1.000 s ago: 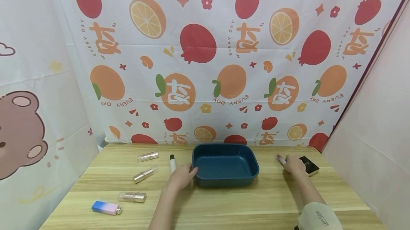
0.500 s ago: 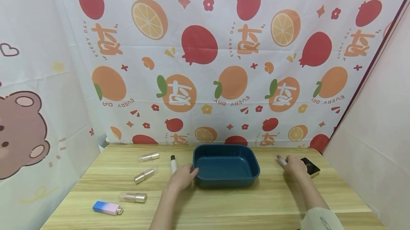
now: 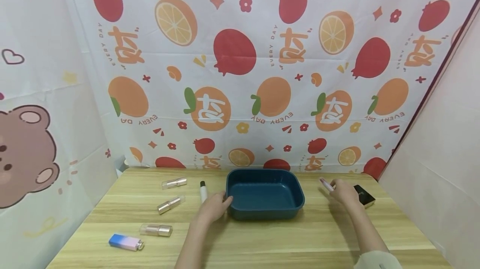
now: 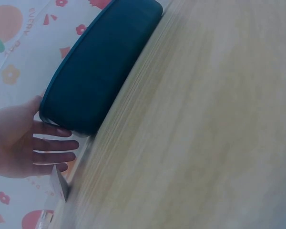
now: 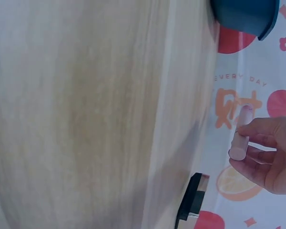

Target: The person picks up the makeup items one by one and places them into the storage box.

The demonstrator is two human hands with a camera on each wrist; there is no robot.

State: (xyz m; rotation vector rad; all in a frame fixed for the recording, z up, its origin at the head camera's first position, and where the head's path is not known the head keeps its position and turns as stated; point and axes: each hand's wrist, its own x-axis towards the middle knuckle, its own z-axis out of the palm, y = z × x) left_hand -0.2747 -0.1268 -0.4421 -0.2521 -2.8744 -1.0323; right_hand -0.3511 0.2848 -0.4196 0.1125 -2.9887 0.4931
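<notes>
A dark blue rectangular box (image 3: 264, 215) stands mid-table with nothing in it. My left hand (image 3: 213, 208) holds its left end, the thumb over the rim and the fingers outside, fairly straight and spread in the left wrist view. Behind those fingers lies a white tube with a black cap (image 3: 203, 190). My right hand (image 3: 345, 194) pinches a slim pinkish lip gloss tube (image 5: 242, 133) between thumb and fingers, raised above the table to the right of the box. Just beside that hand lies a flat black compact case (image 3: 365, 197) with a gold edge.
On the left of the table lie several clear-and-gold lipstick tubes, one near the back (image 3: 174, 183), one in the middle (image 3: 170, 205) and one nearer (image 3: 156, 230). A blue-to-pink tube (image 3: 125, 242) lies nearest. A fruit-print curtain (image 3: 240, 94) hangs behind the table.
My right hand has lifted the lip gloss tube off the table and shifted it slightly left, away from the black compact. My left hand stays on the box.
</notes>
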